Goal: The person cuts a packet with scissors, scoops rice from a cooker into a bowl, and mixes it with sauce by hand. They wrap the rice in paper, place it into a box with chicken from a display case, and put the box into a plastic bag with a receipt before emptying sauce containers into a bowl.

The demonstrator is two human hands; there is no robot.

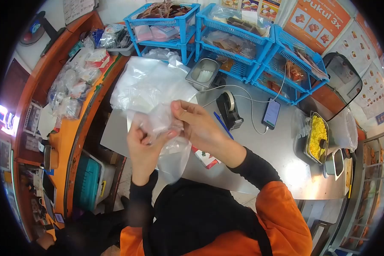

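Both of my hands grip a clear plastic bag (174,160) in front of my body, its lower end hanging down toward my apron. My left hand (146,147) has its fingers curled into the film with the thumb pressed on it. On the other side, my right hand (196,123) pinches the bag between thumb and fingers. Just beyond my hands, a stack of clear plastic bags (145,83) lies on the metal table. A red and white packet (205,158) sits under my right forearm, partly covered.
Blue tiered baskets (234,42) with packets line the back. A metal container (204,71), tape dispenser (229,109), blue pen (223,124) and cabled phone (270,114) lie on the table (260,158). A tray of yellow food (317,138) stands right; an orange counter (70,141) runs left.
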